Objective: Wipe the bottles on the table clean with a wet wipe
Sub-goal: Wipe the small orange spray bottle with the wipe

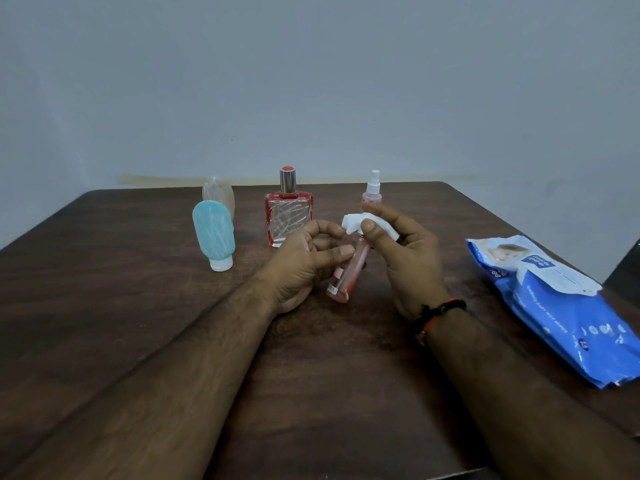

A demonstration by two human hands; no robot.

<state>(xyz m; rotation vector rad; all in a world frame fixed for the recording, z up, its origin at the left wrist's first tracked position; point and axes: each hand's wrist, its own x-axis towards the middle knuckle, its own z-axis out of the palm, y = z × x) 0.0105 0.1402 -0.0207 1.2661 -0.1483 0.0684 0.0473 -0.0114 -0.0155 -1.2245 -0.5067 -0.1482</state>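
Hands meet over the middle of a dark brown wooden table (138, 323). The left hand (304, 268) is curled around a slim, clear pink plastic bottle (349, 271), fingers closed on its side, holding it tilted with its base toward the person and just above the tabletop. The right hand (401, 251) pinches a folded white wet wipe (356, 224) between thumb and fingers and presses it over the top end of that bottle, so the cap is hidden. A black and orange thread band (437, 315) circles the right wrist.

Around the hands, other bottles stand at the far side of the table. At about eleven o'clock, a pale blue oval squeeze bottle (214, 233) stands upside down on its white cap, with a clear bottle of the same shape (219, 194) just behind it. At twelve o'clock stands a square glass perfume bottle with red edges and a silver cap (289, 211), partly behind the left fingers. At about one o'clock, a small pink spray bottle with a white nozzle (372, 190) stands upright, its lower part hidden by the right hand. At three o'clock, well apart from the hands, a blue and white pack of wet wipes (568, 313) lies flat near the table edge, its label flap partly lifted.
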